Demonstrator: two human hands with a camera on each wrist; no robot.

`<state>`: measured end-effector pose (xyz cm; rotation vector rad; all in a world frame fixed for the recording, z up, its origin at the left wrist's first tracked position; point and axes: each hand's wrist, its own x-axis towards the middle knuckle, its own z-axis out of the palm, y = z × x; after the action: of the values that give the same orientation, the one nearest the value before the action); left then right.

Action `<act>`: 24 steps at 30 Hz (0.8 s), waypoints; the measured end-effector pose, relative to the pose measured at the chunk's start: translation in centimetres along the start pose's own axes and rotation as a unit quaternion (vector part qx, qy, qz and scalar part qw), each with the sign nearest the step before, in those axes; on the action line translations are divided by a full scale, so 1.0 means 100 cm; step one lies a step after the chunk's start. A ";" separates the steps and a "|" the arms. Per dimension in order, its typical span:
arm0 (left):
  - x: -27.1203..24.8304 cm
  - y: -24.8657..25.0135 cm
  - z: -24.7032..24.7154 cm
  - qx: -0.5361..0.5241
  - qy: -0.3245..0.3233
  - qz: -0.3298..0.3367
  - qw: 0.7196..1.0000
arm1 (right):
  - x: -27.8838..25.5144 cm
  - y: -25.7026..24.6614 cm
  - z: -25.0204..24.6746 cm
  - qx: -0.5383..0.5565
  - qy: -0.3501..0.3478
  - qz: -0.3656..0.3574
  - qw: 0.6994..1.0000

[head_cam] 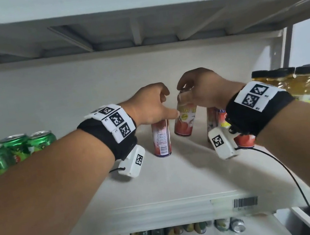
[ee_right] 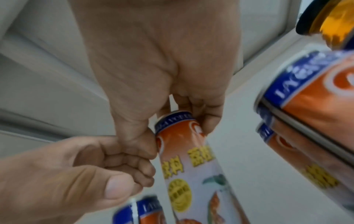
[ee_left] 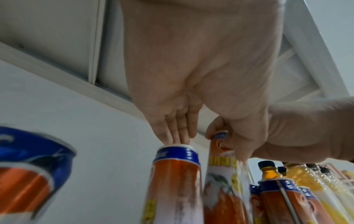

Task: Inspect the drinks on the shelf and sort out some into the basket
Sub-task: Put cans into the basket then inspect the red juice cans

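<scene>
The right hand grasps a tilted orange can by its top above the shelf, base leaning leftward; the left hand, fingers curled, touches its side.

Black wristbands, white coded tags, cables

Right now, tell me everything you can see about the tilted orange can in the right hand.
The tall slim orange can has a blue top band, yellow lettering and a fruit picture. It is tilted, lifted off the white shelf. The right hand grips its top; the left hand's thumb touches its side.
</scene>
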<state>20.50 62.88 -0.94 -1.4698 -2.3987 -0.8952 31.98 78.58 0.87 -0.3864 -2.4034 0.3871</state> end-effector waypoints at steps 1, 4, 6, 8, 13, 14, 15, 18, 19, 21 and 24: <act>0.001 0.004 0.000 -0.008 0.002 0.009 1.000 | -0.001 -0.002 -0.006 0.016 0.022 -0.014 1.000; 0.003 0.018 0.000 -0.034 0.000 0.029 0.999 | -0.005 -0.009 -0.019 0.105 0.081 -0.026 0.991; 0.004 0.024 0.003 -0.103 -0.010 0.037 0.994 | -0.009 -0.011 -0.025 0.160 0.112 -0.025 0.980; 0.003 0.030 0.004 -0.166 -0.009 0.048 0.985 | -0.015 -0.012 -0.029 0.190 0.126 -0.026 0.973; 0.003 0.031 0.006 -0.246 -0.007 0.051 0.968 | -0.028 -0.005 -0.034 0.246 0.058 0.022 0.967; 0.003 0.030 0.005 -0.264 -0.012 0.055 0.963 | -0.031 -0.004 -0.034 0.265 0.032 0.028 0.963; 0.002 0.029 0.004 -0.277 -0.019 0.061 0.959 | -0.034 -0.003 -0.034 0.281 0.012 0.030 0.959; 0.001 0.029 0.002 -0.276 -0.038 0.061 0.959 | -0.038 -0.001 -0.034 0.246 0.008 0.018 0.969; 0.002 0.028 0.000 -0.252 -0.039 0.060 0.965 | -0.038 -0.001 -0.033 0.217 0.018 0.017 0.976; 0.006 0.024 -0.005 -0.165 -0.033 0.057 0.984 | -0.035 0.000 -0.030 0.140 0.046 0.021 0.989; 0.012 0.018 -0.007 -0.008 -0.005 0.024 1.000 | -0.030 0.004 -0.026 0.052 0.051 0.024 0.997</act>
<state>21.38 63.97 0.86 -1.5345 -2.3588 -0.9002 35.92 78.35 0.93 -0.4075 -2.2670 0.5008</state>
